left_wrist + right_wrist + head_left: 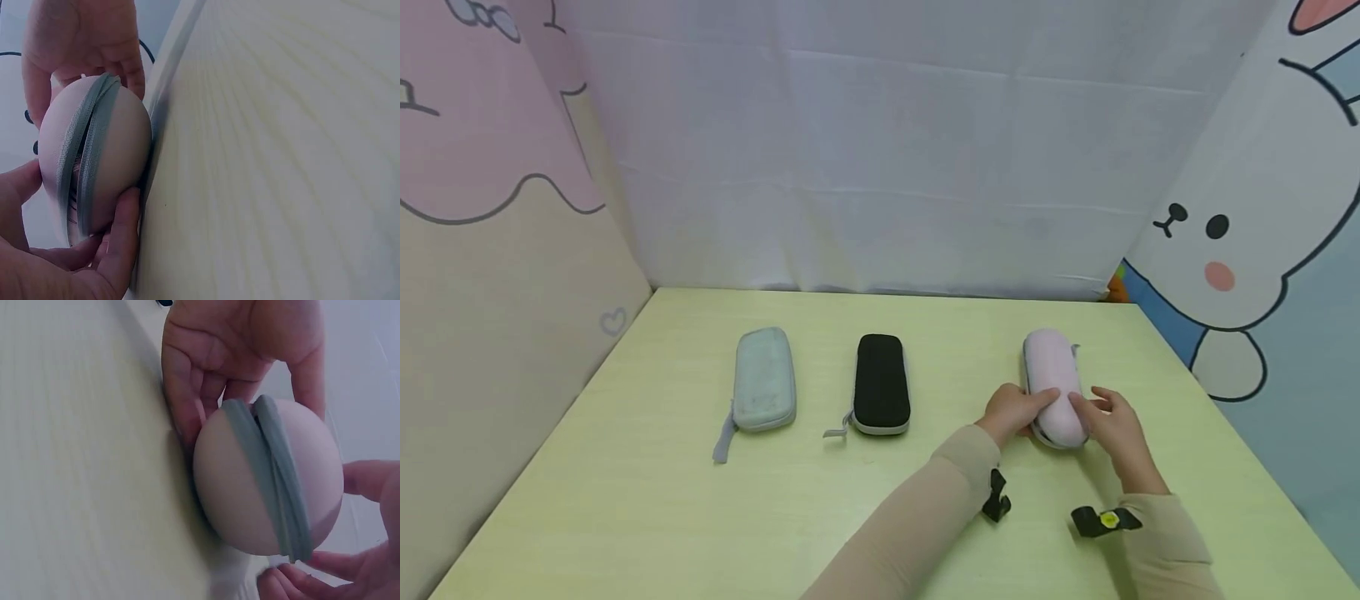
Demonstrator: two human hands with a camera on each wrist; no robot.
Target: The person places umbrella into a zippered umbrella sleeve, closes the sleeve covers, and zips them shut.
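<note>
A pale pink zippered pencil case [1054, 379] lies on the right part of the table. My left hand [1011, 412] grips its left side, thumb on top and fingers curled low round the edge. On the opposite side my right hand [1116, 425] holds it, thumb on the top surface and fingertips by the zipper seam. A grey-green zipper band [103, 125] runs round the case; in the left wrist view a narrow dark gap shows between its edges. In the right wrist view the zipper band [278, 481] stands toward the camera, with the right fingers [300, 578] close to its lower end.
A black case [882, 382] with a grey pull strap lies mid-table, and a light grey-green case [765, 379] with a strap lies left of it. Behind the table [662, 517] hangs a white cloth [887, 167]. Cartoon-printed walls stand at both sides.
</note>
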